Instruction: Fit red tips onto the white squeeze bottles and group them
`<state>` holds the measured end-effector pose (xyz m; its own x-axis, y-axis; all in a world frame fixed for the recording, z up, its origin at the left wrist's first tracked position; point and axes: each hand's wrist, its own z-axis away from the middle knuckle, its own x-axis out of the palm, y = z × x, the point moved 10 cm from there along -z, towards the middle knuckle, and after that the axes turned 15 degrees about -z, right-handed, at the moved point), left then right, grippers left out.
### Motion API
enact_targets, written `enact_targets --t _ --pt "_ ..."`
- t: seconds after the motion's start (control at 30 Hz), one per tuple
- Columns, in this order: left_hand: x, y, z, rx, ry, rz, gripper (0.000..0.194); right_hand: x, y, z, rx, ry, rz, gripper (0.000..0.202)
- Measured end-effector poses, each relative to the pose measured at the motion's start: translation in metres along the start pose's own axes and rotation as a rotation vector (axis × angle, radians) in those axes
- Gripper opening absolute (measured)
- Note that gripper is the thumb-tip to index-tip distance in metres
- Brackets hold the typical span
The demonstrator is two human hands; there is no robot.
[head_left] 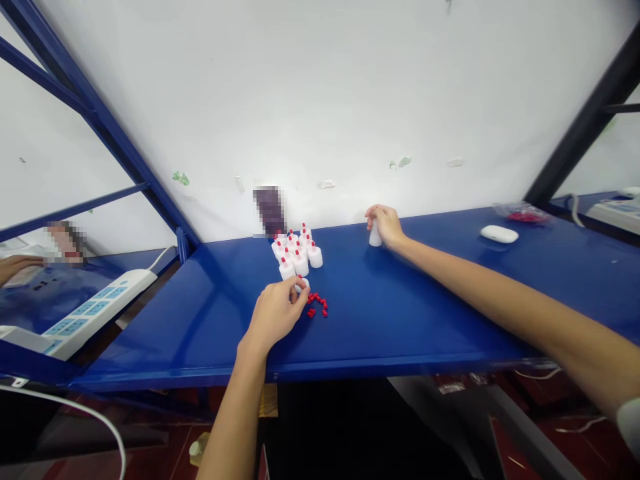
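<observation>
The left hand (pixel 277 312) is pinching a small white bottle (pixel 301 285) at the near edge of a cluster of red-capped bottles (pixel 297 252), with loose red caps (pixel 317 305) lying just beside its fingers on the blue counter (pixel 400 320). The right hand (pixel 384 224) is gripping another white bottle (pixel 375 235) standing farther back near the wall, well apart from a white case (pixel 499 234).

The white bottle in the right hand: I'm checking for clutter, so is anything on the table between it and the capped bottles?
Nothing visible: bare blue table separates the white bottle in the right hand from the capped bottles.
</observation>
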<state>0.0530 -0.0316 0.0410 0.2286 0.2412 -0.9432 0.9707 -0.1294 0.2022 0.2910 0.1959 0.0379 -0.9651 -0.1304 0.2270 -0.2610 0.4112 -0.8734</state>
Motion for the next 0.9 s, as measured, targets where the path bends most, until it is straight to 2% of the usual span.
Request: enact_targets --t 0.1,0.2,0.33,0.5,0.67,0.73,0.8,0.9 --pt "0.005 0.003 0.002 0.036 -0.042 -0.003 0.020 0.006 0.005 0.012 0.037 -0.029 0.004 0.020" --pt "0.008 0.005 0.002 0.048 -0.068 -0.013 0.019 0.024 0.011 0.029 0.099 -0.107 -0.042 0.019" --pt "0.009 0.007 0.002 0.051 -0.068 -0.039 0.021 0.065 0.014 0.062 0.234 -0.318 -0.153 0.023" --pt "0.008 0.017 0.003 0.115 -0.038 -0.025 0.025 0.104 0.000 0.106 0.357 -0.597 -0.242 0.029" --pt "0.007 0.031 0.004 0.224 -0.031 -0.041 0.026 0.114 -0.011 0.134 0.411 -0.809 -0.139 0.035" --pt "0.009 0.033 0.004 0.221 -0.032 -0.068 0.025 0.115 -0.014 0.140 0.416 -0.841 -0.101 0.038" --pt "0.010 0.033 0.003 0.205 -0.030 -0.088 0.024 0.114 -0.022 0.140 0.342 -0.829 -0.061 0.038" --pt "0.013 0.032 0.002 0.183 -0.024 -0.097 0.022 0.119 -0.037 0.146 0.236 -0.869 -0.064 0.027"
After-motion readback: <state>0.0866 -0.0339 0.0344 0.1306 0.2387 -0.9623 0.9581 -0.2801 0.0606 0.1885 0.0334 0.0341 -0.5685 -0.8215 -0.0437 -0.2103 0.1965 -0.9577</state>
